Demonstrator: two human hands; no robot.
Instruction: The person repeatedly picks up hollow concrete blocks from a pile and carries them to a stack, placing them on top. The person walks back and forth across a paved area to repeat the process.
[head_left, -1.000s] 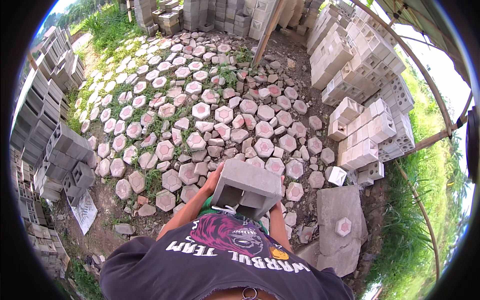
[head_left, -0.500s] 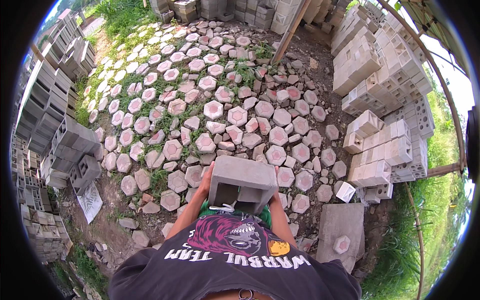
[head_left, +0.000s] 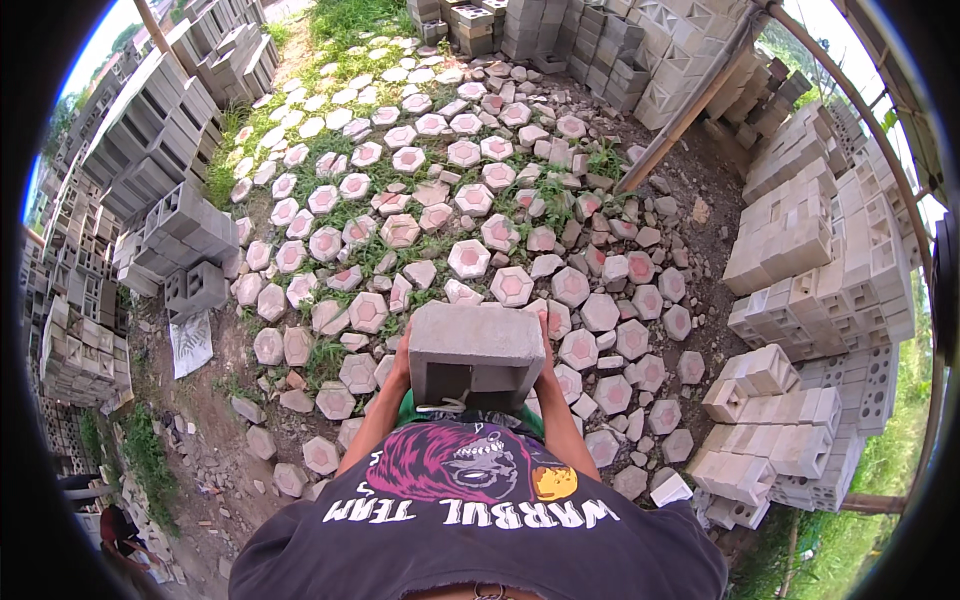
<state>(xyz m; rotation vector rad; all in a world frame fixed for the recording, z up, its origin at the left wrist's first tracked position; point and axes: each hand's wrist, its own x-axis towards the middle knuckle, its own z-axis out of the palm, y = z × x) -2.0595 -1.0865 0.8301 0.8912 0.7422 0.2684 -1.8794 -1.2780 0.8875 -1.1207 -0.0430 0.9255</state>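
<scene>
A grey hollow concrete block (head_left: 478,330) is held at waist height in front of me, its hollow cells facing me. My left hand (head_left: 402,362) grips its left end and my right hand (head_left: 546,352) its right end. The fingers of both hands are partly hidden behind the block. Below and beyond it, hexagonal pavers (head_left: 469,257) with pinkish centres lie spread over grass and rubble.
Grey block stacks (head_left: 185,225) line the left side, and pale block stacks (head_left: 790,240) stand on the right. A wooden post (head_left: 690,115) leans at the back right. A white sheet (head_left: 191,343) lies on the ground at left. Part of someone in red (head_left: 118,528) shows at lower left.
My view has swung to the left, so the surroundings slide rightward and the slab at lower right has left view. The block stays between both hands.
</scene>
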